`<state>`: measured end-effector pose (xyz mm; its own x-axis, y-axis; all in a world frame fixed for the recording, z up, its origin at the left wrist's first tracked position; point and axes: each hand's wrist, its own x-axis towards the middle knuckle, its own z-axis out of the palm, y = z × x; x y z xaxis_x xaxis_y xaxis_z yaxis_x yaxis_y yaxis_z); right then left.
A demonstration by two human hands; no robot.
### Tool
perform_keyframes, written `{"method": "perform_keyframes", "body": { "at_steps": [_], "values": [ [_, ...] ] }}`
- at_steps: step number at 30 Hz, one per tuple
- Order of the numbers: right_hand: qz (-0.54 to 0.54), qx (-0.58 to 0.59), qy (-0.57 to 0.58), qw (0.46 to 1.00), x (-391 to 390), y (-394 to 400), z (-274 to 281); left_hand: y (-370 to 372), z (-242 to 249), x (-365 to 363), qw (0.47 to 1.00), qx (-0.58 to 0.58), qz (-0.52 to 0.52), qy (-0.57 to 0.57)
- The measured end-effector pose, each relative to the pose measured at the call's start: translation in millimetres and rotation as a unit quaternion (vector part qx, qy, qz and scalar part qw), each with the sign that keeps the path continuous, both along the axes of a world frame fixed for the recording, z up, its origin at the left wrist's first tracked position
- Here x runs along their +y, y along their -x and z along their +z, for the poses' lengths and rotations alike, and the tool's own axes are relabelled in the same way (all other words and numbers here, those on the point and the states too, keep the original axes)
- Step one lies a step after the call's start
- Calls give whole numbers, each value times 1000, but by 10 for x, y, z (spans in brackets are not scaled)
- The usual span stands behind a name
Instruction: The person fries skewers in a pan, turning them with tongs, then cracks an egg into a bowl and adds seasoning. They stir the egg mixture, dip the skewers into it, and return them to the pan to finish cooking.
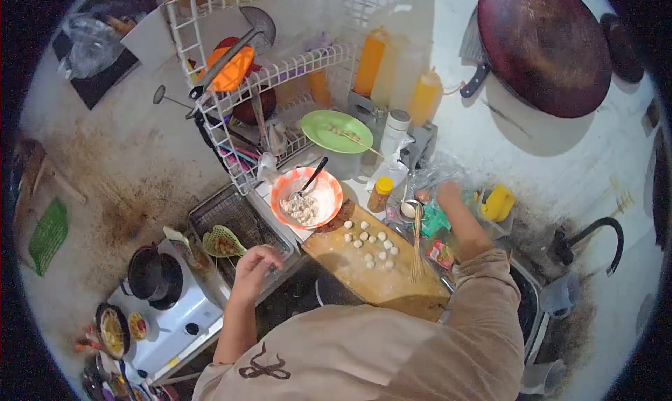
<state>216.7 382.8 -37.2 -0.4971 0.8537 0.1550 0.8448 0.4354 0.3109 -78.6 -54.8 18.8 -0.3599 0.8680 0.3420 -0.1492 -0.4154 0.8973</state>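
My left hand [256,268] hangs by the counter edge, fingers loosely bent and holding nothing, close to a green strainer [222,241] with brown bits in it. At the back right, my right hand [449,194] reaches among clear plastic bags [435,171]; its fingers are mostly hidden. Between the hands lies a wooden board [336,257] with several small white balls [369,245] on it. A bundle of thin bamboo skewers [417,254] rests on its right side. An orange-rimmed bowl [280,184] behind the board holds pale paste and a spoon [311,177].
A green plate [318,124] with balls and a skewer stands behind the bowl. Beside the board is a yellow-lidded jar [380,194]. A white wire rack [238,100] rises at back left. The stove [168,324] with a black pot [148,271] is left; a faucet [595,229] is right.
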Motion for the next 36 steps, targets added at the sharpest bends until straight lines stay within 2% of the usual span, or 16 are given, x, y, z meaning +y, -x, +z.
{"method": "perform_keyframes", "body": {
  "at_steps": [3,6,9,12,14,16,18,21,24,27,30,33,34,36],
  "values": [
    [53,-20,103,993,910,-42,-594,-44,12,-47,1000,-6,18,-8],
    [90,163,244,952,407,99,-108,-82,20,-76,1000,-1,22,-2],
    [24,236,392,889,86,203,110,-124,20,-57,999,14,31,-5],
    [-13,218,425,878,78,216,-5,-187,16,-27,999,6,31,-11],
    [57,104,383,916,-43,247,121,-217,5,1,1000,2,21,-11],
    [93,60,323,940,-67,239,92,-245,15,33,1000,4,14,-1],
    [96,85,247,961,-33,231,-18,-264,21,74,1000,4,5,6],
    [-9,164,244,956,53,166,-8,-285,36,160,1000,10,-16,24],
    [-63,200,319,924,-206,122,491,-352,84,290,997,42,-45,50],
    [7,136,268,954,-159,-22,527,-469,144,471,990,93,-85,59],
    [-19,88,146,985,-211,-167,665,-608,207,638,977,137,-124,106],
    [-13,50,126,991,-532,-268,1070,-759,221,849,965,167,-181,89],
    [-38,65,123,990,-548,-307,1063,-802,231,925,955,201,-202,76],
    [-84,94,119,985,-582,-382,1009,-919,176,1063,947,194,-241,92]
  ]
}}
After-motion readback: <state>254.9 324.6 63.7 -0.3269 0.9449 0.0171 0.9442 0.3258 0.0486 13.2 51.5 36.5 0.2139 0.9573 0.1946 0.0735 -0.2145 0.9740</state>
